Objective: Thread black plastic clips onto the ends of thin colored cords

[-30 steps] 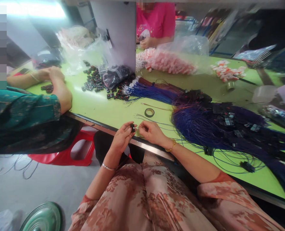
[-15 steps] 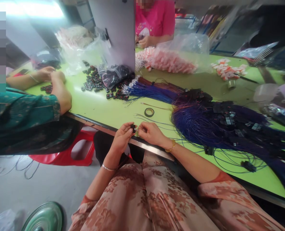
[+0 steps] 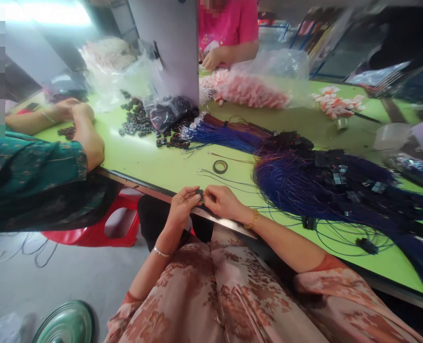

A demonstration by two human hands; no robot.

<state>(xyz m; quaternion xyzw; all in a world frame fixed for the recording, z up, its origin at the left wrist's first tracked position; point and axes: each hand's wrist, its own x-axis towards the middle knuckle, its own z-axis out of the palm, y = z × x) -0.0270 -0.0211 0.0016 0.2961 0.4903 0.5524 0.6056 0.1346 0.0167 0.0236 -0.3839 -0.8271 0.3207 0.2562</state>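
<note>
At the table's front edge my left hand (image 3: 183, 206) pinches a small black plastic connector (image 3: 199, 193) between thumb and fingers. My right hand (image 3: 222, 202) is closed right against it, its fingertips pinching a thin wire that they mostly hide. Just beyond my hands several loose wires (image 3: 229, 177) with bare metal terminals lie on the green tabletop. A roll of dark tape (image 3: 220, 166) rests flat behind them. To the right spreads a large bundle of blue and brown wires (image 3: 283, 183) with black connectors on it.
Loose black connectors (image 3: 139, 119) are heaped at the back left beside a grey pillar (image 3: 171, 43). Pink and white pieces fill a clear bag (image 3: 254, 90). A co-worker's hands (image 3: 84, 119) are at the left; another person in pink (image 3: 229, 28) sits opposite. A red stool (image 3: 125, 224) stands below.
My right fingers have closed in on the connector, and the silver terminal seen between my hands is now hidden. The connector has turned slightly in my left hand.
</note>
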